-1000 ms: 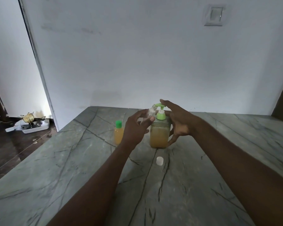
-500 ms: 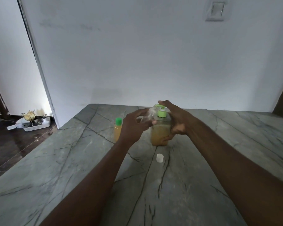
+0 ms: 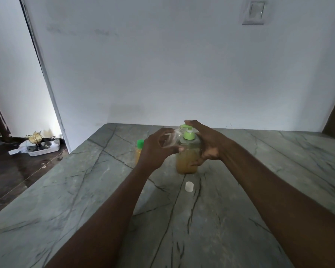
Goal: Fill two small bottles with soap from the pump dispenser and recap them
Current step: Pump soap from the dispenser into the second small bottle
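The pump dispenser [image 3: 187, 160] stands mid-counter, clear with amber soap and a green pump head. My right hand [image 3: 207, 142] wraps its right side, with fingers lying over the pump top. My left hand [image 3: 157, 149] holds a small clear uncapped bottle [image 3: 172, 139], tilted with its mouth up against the pump spout. A second small bottle [image 3: 139, 151], holding amber soap under a green cap, stands to the left, partly hidden behind my left hand. A white cap [image 3: 189, 186] lies on the counter in front of the dispenser.
The grey marble counter [image 3: 259, 180] runs back to a white wall. Its left edge drops to a dark floor, where a white tray [image 3: 43, 149] with small items sits. A light switch [image 3: 253, 13] is high on the wall.
My right hand closed in from beside the dispenser onto its side and pump top. The small clear bottle in my left hand stayed at the spout.
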